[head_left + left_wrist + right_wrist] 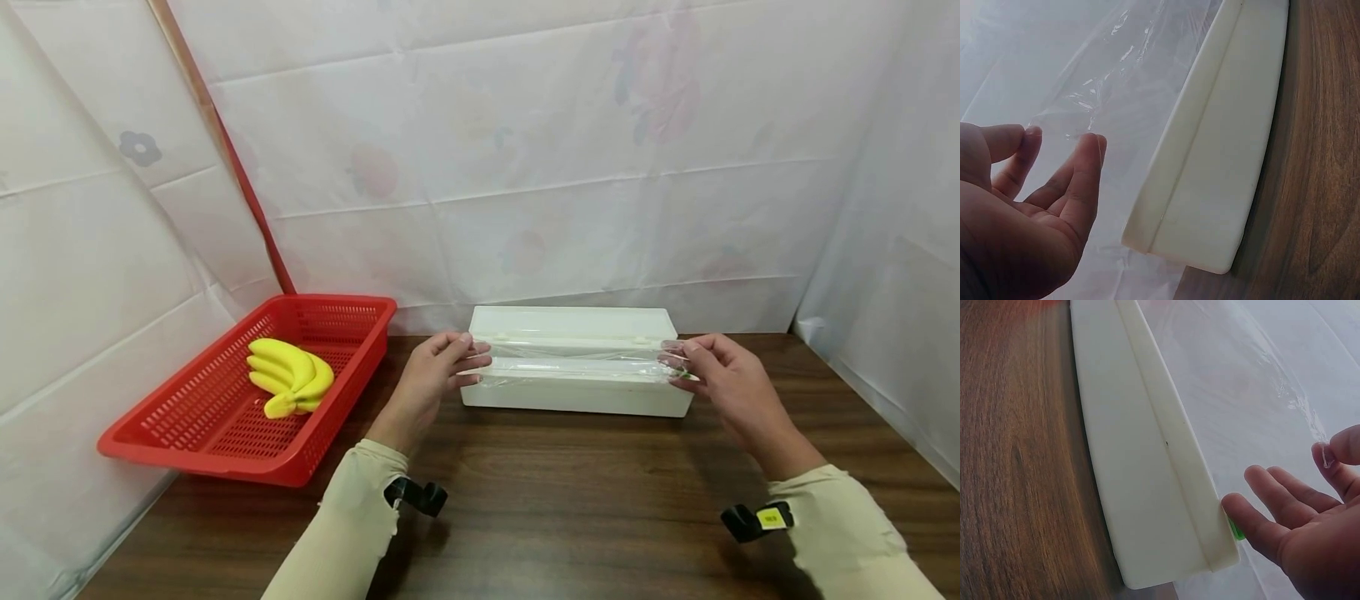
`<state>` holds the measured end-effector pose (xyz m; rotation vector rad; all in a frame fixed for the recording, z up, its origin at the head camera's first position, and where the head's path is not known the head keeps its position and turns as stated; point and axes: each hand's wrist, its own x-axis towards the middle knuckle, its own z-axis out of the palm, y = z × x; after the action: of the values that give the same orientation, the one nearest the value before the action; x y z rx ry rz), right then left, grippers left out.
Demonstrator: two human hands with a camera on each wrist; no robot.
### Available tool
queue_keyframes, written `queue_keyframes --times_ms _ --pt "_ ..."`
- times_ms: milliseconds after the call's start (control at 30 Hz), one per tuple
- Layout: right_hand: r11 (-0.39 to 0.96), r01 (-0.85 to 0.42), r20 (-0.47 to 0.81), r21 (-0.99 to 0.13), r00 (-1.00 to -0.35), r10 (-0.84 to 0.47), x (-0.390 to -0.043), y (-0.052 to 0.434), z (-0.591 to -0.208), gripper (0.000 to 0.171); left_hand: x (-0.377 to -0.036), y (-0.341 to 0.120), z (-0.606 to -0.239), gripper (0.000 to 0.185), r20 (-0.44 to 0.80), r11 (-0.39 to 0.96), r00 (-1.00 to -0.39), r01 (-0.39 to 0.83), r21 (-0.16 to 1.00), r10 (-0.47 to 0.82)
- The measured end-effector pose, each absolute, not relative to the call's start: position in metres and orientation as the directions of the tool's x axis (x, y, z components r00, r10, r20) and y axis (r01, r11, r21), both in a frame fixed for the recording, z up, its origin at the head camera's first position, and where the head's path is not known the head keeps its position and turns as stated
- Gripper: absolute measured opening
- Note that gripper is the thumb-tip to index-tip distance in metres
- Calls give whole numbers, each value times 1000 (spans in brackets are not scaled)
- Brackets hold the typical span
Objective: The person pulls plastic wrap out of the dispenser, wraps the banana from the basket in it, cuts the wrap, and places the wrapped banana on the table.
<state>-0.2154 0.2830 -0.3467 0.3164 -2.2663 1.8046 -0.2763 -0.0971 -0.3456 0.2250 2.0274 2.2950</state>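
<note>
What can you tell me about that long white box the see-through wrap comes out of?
The white box is long and looks like smooth plastic, with rounded corners. It lies flat on the brown wooden table, near the back wall. Clear plastic wrap stretches along its front. The left hand and right hand pinch the wrap at each end.

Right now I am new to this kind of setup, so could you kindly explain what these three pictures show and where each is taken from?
No machine here: a person works with bare hands. The wide picture comes from a camera on the head; the two close ones from cameras on the wrists. On the brown table stand a white dispenser box and a red basket with yellow bananas inside. The left hand and the right hand each pinch an end of a clear plastic film stretched along the box's front.
</note>
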Motion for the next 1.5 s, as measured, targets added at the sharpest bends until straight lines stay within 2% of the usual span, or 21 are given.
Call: queue_keyframes --times_ms 200,800,1133,1367,1500 --pt "149 -320 320 -936 -947 -25 -215 282 -346 45 -277 -98 -345 19 66 -141 -986 45 989 152" --pt "56 -343 343 -938 -939 -2 -216 280 -344 41 -274 -98 -344 16 121 -187 -981 92 978 154" --pt "75 -338 340 -938 -940 20 -216 281 -344 41 -274 -98 -344 15 164 -197 -973 130 972 163" --pt "-13 -371 371 -928 -928 14 -214 280 -343 38 -273 -100 -345 15 191 -203 -967 156 967 166" --pt "5 -380 380 -925 -924 33 -212 280 -341 41 -273 -100 -345 16 211 -204 -962 174 963 176"
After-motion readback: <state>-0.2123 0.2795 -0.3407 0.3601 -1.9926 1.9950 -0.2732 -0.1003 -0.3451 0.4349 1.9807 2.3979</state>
